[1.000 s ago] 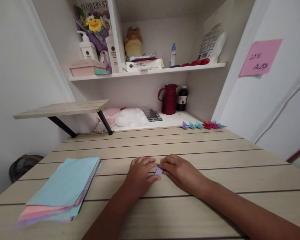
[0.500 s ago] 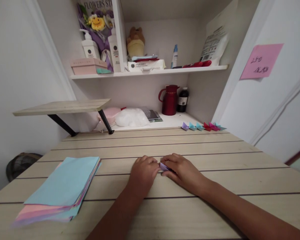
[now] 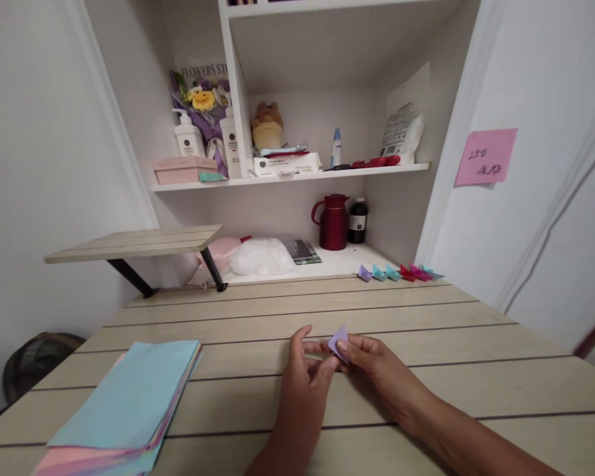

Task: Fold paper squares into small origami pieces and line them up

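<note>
A small piece of purple folded paper [image 3: 338,342] is held up just above the table, one pointed corner upward. My right hand [image 3: 377,363] pinches it, the thumb lying on its near face. At its left side is my left hand [image 3: 310,377], with the thumb at the lower edge and a finger reaching behind the paper. The left index finger stands raised, apart from the paper. Part of the paper is hidden by the fingers.
A stack of coloured paper [image 3: 123,390], light blue on top, lies at the left. Several small folded paper shapes [image 3: 393,272] line the table's back edge at right. A small raised shelf [image 3: 139,242] stands back left; a red jug [image 3: 333,223] is behind.
The purple paper has been lifted from the tabletop and turned to show its pointed face. My hands have shifted from lying over it to holding it by the fingers. The view has tilted upward.
</note>
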`<state>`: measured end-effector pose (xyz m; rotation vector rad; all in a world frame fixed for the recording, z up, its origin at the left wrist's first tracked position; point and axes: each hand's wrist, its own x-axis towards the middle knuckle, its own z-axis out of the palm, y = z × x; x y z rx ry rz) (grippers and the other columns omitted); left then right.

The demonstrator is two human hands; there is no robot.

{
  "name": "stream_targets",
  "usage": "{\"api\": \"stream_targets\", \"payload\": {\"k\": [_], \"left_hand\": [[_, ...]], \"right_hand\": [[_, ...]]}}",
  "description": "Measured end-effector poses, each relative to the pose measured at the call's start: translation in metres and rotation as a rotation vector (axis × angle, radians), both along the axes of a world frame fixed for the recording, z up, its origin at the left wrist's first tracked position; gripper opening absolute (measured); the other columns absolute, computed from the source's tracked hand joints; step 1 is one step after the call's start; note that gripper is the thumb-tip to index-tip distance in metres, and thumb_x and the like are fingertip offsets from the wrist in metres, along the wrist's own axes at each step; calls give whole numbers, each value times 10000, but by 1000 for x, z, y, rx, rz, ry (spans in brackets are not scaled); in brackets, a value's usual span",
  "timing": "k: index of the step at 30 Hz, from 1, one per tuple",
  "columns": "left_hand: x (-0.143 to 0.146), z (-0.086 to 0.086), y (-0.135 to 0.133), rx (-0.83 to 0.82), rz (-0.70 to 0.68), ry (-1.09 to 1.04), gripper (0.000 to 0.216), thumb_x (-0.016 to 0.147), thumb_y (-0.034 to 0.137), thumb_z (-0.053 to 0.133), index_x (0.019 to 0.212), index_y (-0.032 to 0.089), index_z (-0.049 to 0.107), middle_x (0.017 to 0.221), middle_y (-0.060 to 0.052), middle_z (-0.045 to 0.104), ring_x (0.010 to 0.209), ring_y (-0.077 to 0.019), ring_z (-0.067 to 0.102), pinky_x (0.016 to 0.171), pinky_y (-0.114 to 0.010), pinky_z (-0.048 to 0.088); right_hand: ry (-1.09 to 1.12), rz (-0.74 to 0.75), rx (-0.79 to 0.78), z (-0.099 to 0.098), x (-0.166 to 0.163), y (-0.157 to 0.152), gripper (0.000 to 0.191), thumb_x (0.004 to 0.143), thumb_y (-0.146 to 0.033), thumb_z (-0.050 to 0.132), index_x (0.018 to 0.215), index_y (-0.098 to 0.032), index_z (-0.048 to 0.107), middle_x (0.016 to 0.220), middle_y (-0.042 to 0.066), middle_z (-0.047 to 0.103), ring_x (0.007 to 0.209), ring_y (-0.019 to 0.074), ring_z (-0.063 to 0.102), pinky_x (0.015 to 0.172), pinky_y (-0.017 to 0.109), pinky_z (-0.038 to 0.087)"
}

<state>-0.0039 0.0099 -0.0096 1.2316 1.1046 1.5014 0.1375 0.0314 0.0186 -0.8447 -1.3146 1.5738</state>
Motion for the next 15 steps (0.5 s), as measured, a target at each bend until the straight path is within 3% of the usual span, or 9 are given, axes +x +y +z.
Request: {"api": "stream_targets", "payload": {"k": [5, 10, 15], "left_hand": [[-11, 6, 4, -34, 42, -31, 579, 721, 224, 694, 1253, 196, 469, 887, -39, 646, 650, -146, 657, 653, -270, 514], [-20, 18, 0, 97, 48, 294, 304, 735, 179, 661, 1035, 215, 695, 910, -39, 640, 701, -143, 614, 676, -270, 511], [-19, 26, -7, 305, 57, 554, 169, 770, 170, 631, 854, 241, 760, 814, -30, 646, 762, -172, 613, 700, -279, 499]], "right_hand": [[-29, 42, 52, 2, -2, -4, 352, 774, -500, 659, 822, -156, 719, 764, 47, 644, 737, 181, 510, 689, 301, 364], [-67, 69, 67, 0, -2, -3, 358, 762, -500, 662, 771, -145, 709, 688, 30, 608, 668, 154, 487, 654, 284, 367], [-120, 50, 87, 2, -5, -4, 330, 745, -474, 676, 695, -148, 686, 653, 17, 617, 651, 148, 500, 674, 286, 374]]}}
